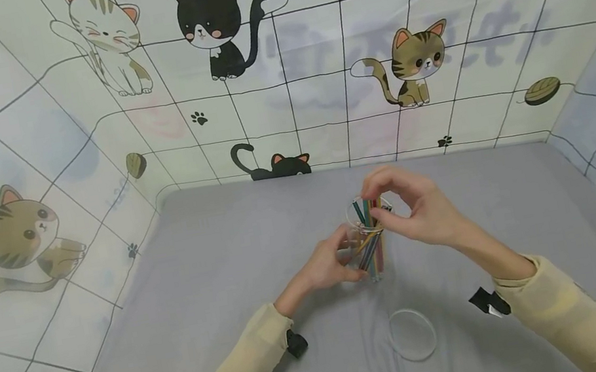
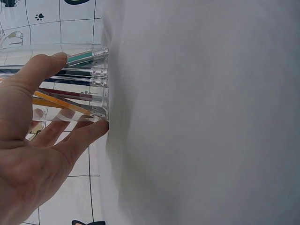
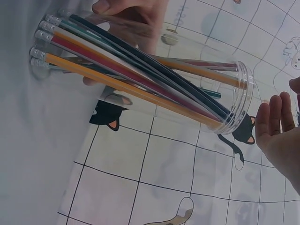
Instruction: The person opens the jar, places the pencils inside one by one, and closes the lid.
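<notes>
A clear jar [image 3: 187,61] stands upright on the grey cloth, holding several colored pencils [image 3: 131,70] in orange, red, teal and dark tones. In the left wrist view, my left hand [image 2: 42,112] grips the jar's lower side, its thumb on one side and fingers around the other. My right hand [image 1: 418,205] is raised at the jar's mouth, thumb and fingers curved but apart. The right wrist view puts this hand's fingers [image 3: 276,117] just beyond the rim, with no pencil visible in them; part of the hand is out of frame.
A round clear lid [image 1: 412,335] lies on the grey cloth [image 1: 236,243], nearer to me than the jar. Cat-patterned curtains [image 1: 318,96] enclose the back and both sides. Black pieces [image 1: 296,344] are at both sleeve cuffs.
</notes>
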`<state>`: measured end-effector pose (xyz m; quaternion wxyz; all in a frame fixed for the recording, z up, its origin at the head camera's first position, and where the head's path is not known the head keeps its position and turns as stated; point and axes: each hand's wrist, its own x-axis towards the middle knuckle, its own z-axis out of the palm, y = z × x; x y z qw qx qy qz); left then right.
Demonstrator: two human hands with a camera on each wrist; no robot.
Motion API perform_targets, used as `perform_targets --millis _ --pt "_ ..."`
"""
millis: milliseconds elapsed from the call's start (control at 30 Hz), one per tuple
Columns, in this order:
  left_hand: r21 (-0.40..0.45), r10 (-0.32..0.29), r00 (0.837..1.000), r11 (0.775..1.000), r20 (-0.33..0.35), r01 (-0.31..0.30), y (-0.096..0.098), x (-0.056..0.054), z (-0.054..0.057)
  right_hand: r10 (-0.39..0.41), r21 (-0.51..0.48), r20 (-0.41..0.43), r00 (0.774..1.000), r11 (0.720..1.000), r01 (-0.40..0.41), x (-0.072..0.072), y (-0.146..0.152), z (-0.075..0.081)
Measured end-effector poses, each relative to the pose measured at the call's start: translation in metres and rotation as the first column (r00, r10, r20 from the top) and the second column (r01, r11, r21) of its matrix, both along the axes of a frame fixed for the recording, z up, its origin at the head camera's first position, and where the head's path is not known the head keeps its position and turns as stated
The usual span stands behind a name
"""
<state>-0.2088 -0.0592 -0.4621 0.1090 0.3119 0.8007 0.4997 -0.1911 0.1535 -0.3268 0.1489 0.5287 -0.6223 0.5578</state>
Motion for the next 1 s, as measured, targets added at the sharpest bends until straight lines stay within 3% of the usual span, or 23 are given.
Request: perform_targets --millis 567,1000 --pt "0.050 -0.003 1.000 0.999 -0.026 0.004 0.000 0.002 -0.002 -0.034 -0.008 0.028 0.999 0.999 0.035 0.008 0.017 -0.009" --pt "0.005 -0.003 0.999 1.000 -0.034 0.003 0.000 0.001 0.002 -0.061 0.020 0.027 0.998 0.998 0.060 0.017 0.030 -0.015"
